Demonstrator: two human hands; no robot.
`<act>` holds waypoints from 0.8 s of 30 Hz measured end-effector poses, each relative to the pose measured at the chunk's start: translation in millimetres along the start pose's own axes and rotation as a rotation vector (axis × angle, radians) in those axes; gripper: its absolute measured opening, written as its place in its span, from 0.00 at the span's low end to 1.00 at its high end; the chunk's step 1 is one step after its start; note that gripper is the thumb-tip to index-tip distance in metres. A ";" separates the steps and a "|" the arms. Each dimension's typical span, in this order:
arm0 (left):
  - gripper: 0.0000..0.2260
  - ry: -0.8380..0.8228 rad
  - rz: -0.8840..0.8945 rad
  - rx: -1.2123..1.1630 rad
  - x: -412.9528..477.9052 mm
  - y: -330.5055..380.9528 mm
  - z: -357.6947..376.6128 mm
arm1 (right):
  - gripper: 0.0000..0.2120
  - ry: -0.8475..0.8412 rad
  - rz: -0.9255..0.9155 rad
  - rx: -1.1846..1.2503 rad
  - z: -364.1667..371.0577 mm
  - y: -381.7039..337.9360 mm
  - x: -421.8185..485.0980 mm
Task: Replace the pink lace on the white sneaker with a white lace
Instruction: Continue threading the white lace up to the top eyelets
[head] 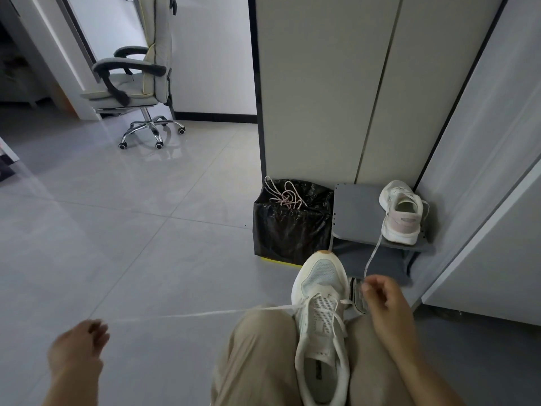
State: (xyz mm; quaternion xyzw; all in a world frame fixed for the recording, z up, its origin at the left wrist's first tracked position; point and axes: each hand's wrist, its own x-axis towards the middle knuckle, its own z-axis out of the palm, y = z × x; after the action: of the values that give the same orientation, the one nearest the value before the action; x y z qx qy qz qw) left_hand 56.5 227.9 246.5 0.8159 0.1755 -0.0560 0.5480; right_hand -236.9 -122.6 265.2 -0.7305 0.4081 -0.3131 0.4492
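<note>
A white sneaker point(320, 326) lies between my knees, toe pointing away, with a white lace point(190, 314) crossed through its eyelets. My left hand point(77, 345) pinches one end of that lace, which is stretched taut far out to the left. Just right of the sneaker's toe, my right hand point(383, 300) pinches the other end, which loops up toward the stool. The pink lace point(285, 196) lies tangled on top of the black-lined bin point(288, 227).
A second white sneaker point(402, 212) stands on a low grey stool point(358, 215) in the corner by tall cabinet panels. An office chair point(137, 80) stands further back on the tiled floor. My beige trouser legs fill the bottom.
</note>
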 end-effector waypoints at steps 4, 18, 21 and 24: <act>0.03 0.037 0.167 0.292 -48.7 0.8 48.5 | 0.03 -0.190 -0.073 -0.197 5.1 -7.2 -4.2; 0.12 -0.710 1.089 0.755 -216.2 50.0 163.5 | 0.05 -0.230 0.157 0.388 -15.8 -17.4 -6.3; 0.10 -0.780 1.045 0.765 -205.8 41.7 171.5 | 0.08 -0.208 0.206 0.606 -13.1 -18.7 -4.6; 0.06 -0.855 1.047 0.638 -193.1 43.3 169.2 | 0.13 -0.237 0.218 0.746 -7.0 -21.3 -6.8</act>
State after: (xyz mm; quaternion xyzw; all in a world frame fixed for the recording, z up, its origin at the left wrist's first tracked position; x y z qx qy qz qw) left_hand -91.3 15.1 272.6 0.8191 -0.4891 -0.1483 0.2603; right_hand -239.1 -113.8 286.7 -0.5009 0.2870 -0.3038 0.7579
